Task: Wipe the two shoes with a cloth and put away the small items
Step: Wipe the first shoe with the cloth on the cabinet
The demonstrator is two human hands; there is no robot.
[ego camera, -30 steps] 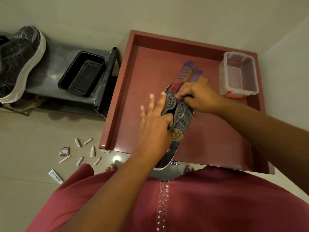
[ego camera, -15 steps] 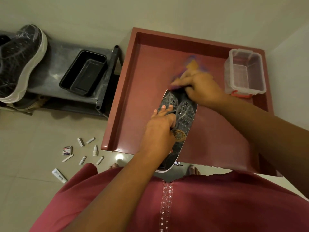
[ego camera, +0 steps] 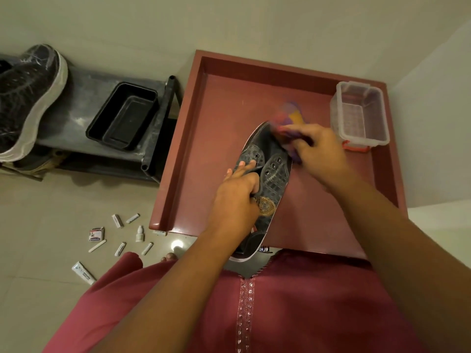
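Observation:
A dark grey shoe with a white sole lies on the red table, toe pointing away. My left hand grips the shoe at its opening, fingers over the lace area. My right hand holds a purple, red and yellow cloth, blurred with motion, against the toe of the shoe. A second dark shoe with a white sole stands on a grey rack at the far left. Several small white items lie scattered on the floor below the table's left corner.
A clear plastic box with red clips sits at the table's back right. A black tray rests on the grey rack. The table has a raised rim. A white tube lies on the floor near my red garment.
My right hand has moved the cloth from the lace area up to the toe and now to its right side. My left hand's fingers have curled onto the shoe.

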